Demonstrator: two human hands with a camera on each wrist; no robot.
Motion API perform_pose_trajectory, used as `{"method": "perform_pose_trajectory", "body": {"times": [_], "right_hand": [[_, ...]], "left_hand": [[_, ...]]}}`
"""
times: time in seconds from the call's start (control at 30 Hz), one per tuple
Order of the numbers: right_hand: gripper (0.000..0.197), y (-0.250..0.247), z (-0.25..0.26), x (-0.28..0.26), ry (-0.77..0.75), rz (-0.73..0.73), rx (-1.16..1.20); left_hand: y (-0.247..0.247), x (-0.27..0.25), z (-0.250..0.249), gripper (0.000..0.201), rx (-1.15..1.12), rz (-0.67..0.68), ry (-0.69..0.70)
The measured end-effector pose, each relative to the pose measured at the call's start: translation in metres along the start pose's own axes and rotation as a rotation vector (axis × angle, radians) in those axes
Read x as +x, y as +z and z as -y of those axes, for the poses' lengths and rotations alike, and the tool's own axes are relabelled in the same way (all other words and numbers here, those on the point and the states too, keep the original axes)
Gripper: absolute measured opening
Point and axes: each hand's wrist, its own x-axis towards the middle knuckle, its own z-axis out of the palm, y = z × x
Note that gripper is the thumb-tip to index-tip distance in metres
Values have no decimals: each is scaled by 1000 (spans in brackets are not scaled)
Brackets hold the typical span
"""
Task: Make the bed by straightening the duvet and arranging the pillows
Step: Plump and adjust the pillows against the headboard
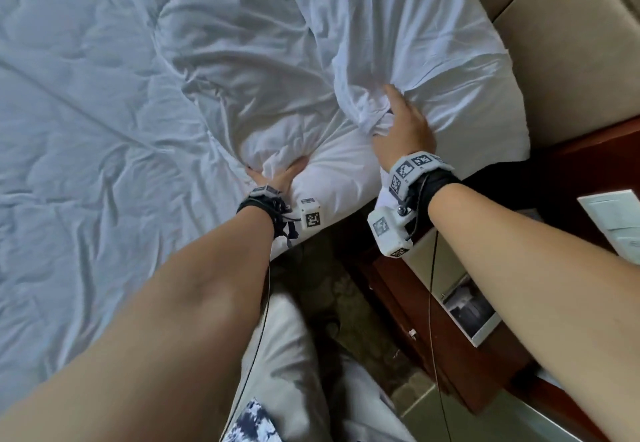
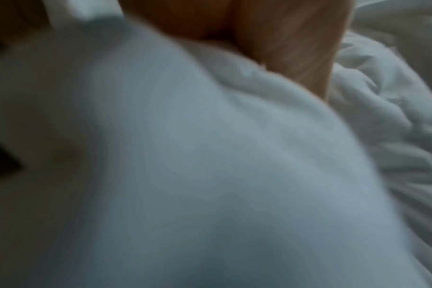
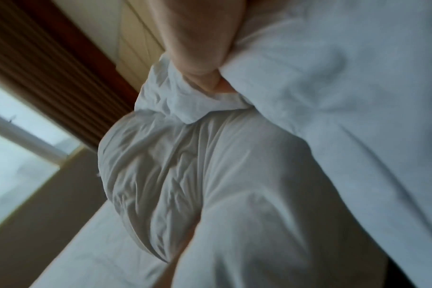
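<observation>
Step in hand: gathering the pillows at the head of the bed, judging by both hands being in the white bedding there.
Left hand: fingers curled into a bunch of white pillow cover, gripping it at the bed's near edge; its wrist view is too blurred to add more.
Right hand: fingers closed on a crumpled fold of a second pillow, thumb pressed against the fabric in the right wrist view.
Where the pillows lie: both slumped and skewed beside the padded headboard, the nearer one hanging partly over the mattress edge.
Duvet: spread across the bed to the left, creased and not yet pulled flat.
Nearby: a dark wooden nightstand just right of the bed, with papers on it.
Doing it well: I'd take each pillow by its body or corners, not a pinch of loose cover, so the filling comes along with it.
Next: lift clear, shake square, set flush against the headboard, side by side.
Risk: pulling on cover alone may just stretch and wrinkle it further.
</observation>
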Motion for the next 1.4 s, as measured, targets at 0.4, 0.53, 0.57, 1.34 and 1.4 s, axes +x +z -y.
{"method": "perform_pose_trajectory", "body": {"times": [0.4,0.53,0.57,1.34,1.4], "right_hand": [[49,-51,-15,21,-34,-201,144],[46,-70,-21,28,2,-137,89],[46,-71,-23,31,18,-108,68],[71,-27,79,56,-26,-276,-457],[66,-26,84,68,0,-314,-480]], "left_hand": [[89,-12,-40,111,-89,213,137],[132,-29,-68,81,-11,419,150],[136,-30,-67,83,11,442,135],[-27,46,-133,141,-160,100,-52],[-37,51,-139,158,-162,-94,-72]]}}
